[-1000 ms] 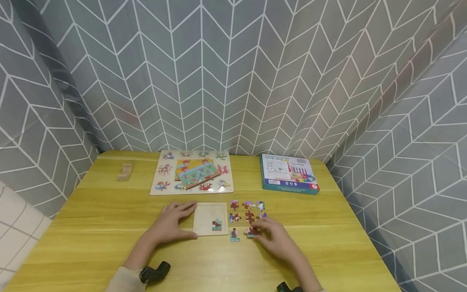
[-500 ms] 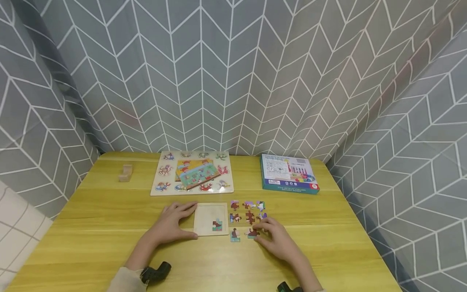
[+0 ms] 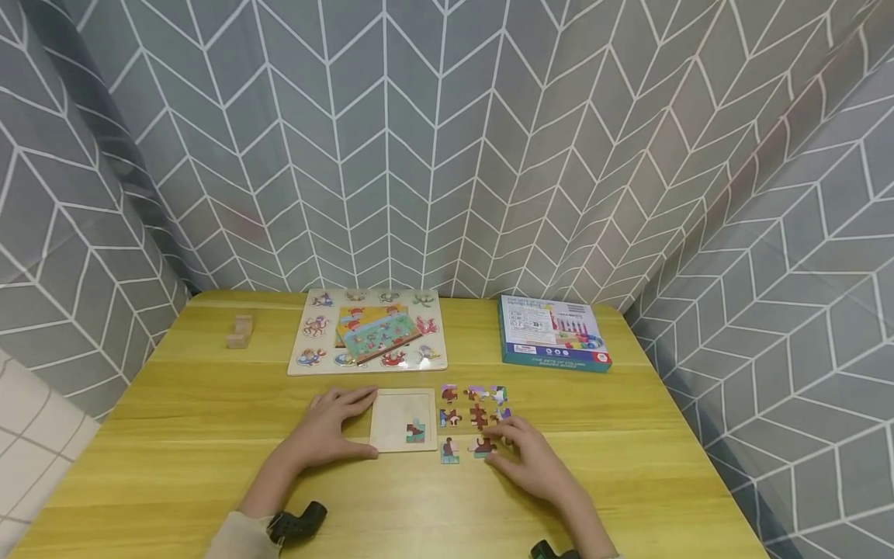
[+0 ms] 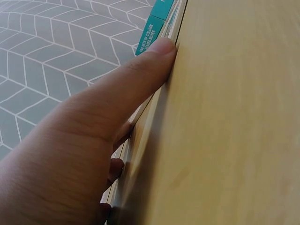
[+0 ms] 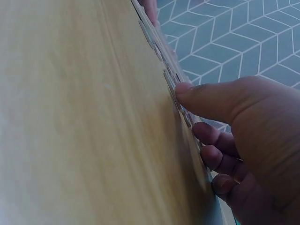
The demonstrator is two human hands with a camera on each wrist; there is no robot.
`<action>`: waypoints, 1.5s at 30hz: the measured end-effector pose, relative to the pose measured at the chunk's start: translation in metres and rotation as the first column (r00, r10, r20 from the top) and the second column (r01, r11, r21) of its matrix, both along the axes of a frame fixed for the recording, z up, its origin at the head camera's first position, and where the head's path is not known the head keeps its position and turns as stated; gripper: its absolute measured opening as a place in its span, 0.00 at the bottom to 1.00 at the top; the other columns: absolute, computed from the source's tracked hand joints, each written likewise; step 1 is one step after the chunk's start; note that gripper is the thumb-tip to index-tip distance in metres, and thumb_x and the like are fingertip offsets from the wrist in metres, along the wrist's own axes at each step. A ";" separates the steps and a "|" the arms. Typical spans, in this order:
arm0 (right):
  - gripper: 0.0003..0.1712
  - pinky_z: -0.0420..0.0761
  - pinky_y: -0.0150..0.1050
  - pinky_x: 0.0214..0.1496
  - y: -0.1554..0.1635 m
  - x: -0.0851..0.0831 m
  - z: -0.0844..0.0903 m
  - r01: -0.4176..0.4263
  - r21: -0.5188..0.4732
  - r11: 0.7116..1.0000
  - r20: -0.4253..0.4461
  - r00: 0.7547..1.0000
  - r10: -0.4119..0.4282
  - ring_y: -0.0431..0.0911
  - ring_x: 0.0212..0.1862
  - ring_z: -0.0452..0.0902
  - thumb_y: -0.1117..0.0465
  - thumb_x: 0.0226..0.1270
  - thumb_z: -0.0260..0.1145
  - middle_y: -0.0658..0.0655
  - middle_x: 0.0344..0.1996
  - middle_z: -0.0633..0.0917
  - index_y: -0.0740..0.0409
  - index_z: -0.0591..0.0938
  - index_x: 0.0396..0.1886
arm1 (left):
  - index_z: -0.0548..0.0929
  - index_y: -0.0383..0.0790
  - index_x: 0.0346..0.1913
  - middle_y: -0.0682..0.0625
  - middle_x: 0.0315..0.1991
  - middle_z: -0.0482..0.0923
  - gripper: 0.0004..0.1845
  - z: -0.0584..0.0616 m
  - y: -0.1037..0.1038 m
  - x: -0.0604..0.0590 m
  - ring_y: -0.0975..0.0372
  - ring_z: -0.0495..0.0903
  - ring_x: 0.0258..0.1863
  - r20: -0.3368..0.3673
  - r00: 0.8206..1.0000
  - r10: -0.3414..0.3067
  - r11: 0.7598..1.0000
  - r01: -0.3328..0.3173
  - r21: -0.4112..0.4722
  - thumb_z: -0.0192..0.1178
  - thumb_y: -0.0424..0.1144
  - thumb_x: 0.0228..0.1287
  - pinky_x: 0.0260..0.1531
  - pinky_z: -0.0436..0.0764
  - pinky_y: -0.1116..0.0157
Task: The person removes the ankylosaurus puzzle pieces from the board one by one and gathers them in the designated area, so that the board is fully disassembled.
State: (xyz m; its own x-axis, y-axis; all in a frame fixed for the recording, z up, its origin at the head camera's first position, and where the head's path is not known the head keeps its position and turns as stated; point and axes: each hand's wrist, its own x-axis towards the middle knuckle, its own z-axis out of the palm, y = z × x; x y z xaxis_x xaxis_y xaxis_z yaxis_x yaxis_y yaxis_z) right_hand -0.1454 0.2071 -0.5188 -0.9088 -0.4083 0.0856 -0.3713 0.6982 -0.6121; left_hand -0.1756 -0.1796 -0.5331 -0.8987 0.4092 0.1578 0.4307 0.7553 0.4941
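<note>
A square wooden puzzle tray [image 3: 391,415] lies flat, with one jigsaw piece [image 3: 415,431] in its lower right. At the tray's left side my left hand [image 3: 327,425] rests, thumb by the lower corner and index finger by the upper. In the left wrist view the left thumb [image 4: 136,75] stretches along the edge. To the tray's right several loose pieces lie in rows. My right hand [image 3: 527,456] pinches the bottom-row brown and pink jigsaw piece [image 3: 482,446] between thumb and index finger. It lies on the table, its right end partly hidden. The right wrist view shows the right thumb [image 5: 206,98] against its edge.
Behind the tray is a sea-animal puzzle board [image 3: 300,361] with two small picture puzzles [image 3: 382,335] on it. A boxed toy set [image 3: 555,332] stands at the back right. A small wooden block [image 3: 240,331] is at the back left. Patterned curtains [image 3: 391,155] hang behind the table [image 3: 391,505].
</note>
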 end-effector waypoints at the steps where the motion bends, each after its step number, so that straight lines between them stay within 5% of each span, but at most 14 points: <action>1: 0.20 0.77 0.46 0.56 0.000 0.000 0.000 0.000 -0.001 1.000 0.004 1.000 0.000 0.40 0.50 0.75 0.50 0.65 0.70 0.41 0.48 0.79 0.44 0.83 0.56 | 0.68 0.52 0.73 0.57 0.74 0.63 0.57 0.000 0.000 0.000 0.60 0.66 0.58 0.000 1.000 0.000 1.000 0.000 0.002 0.64 0.78 0.40 0.52 0.61 0.53; 15: 0.17 0.78 0.40 0.53 -0.020 -0.016 0.017 -0.071 -0.036 0.997 -0.047 0.997 0.069 0.40 0.47 0.76 0.53 0.66 0.70 0.44 0.45 0.80 0.48 0.84 0.54 | 0.68 0.51 0.74 0.57 0.74 0.63 0.56 0.001 0.001 0.001 0.59 0.66 0.58 0.003 1.000 -0.002 1.000 0.002 0.002 0.65 0.77 0.41 0.54 0.61 0.52; 21: 0.17 0.76 0.34 0.42 -0.048 -0.034 0.024 -0.139 -0.021 0.990 -0.035 0.990 0.138 0.46 0.42 0.73 0.53 0.68 0.68 0.49 0.47 0.80 0.50 0.84 0.55 | 0.68 0.52 0.74 0.57 0.74 0.63 0.56 0.001 0.001 0.001 0.59 0.65 0.60 0.009 1.000 -0.009 1.000 0.009 0.004 0.66 0.76 0.41 0.55 0.62 0.50; 28: 0.19 0.76 0.36 0.49 -0.081 -0.051 0.019 -0.220 0.040 0.975 -0.041 0.974 0.221 0.43 0.46 0.73 0.51 0.67 0.69 0.48 0.50 0.79 0.50 0.85 0.55 | 0.68 0.52 0.74 0.58 0.74 0.63 0.56 0.001 0.001 0.002 0.59 0.65 0.60 0.004 1.000 -0.003 1.000 0.003 0.012 0.66 0.77 0.41 0.55 0.62 0.50; 45: 0.18 0.74 0.34 0.50 -0.098 -0.050 0.012 -0.262 0.136 0.955 -0.051 0.961 0.271 0.38 0.46 0.71 0.44 0.63 0.70 0.44 0.44 0.79 0.46 0.88 0.49 | 0.68 0.53 0.73 0.58 0.74 0.64 0.56 -0.002 0.002 0.003 0.59 0.66 0.59 -0.007 1.000 0.007 1.000 -0.006 0.015 0.66 0.76 0.41 0.56 0.61 0.49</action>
State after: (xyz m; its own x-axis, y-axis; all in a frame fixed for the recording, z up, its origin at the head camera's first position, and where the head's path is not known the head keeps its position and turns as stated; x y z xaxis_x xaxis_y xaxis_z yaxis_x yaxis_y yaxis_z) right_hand -0.1954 0.1090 -0.5070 -0.7590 -0.6467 0.0758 -0.5928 0.6381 -0.4913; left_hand -0.1728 -0.1781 -0.5353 -0.9001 0.4008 0.1705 0.4294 0.7505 0.5025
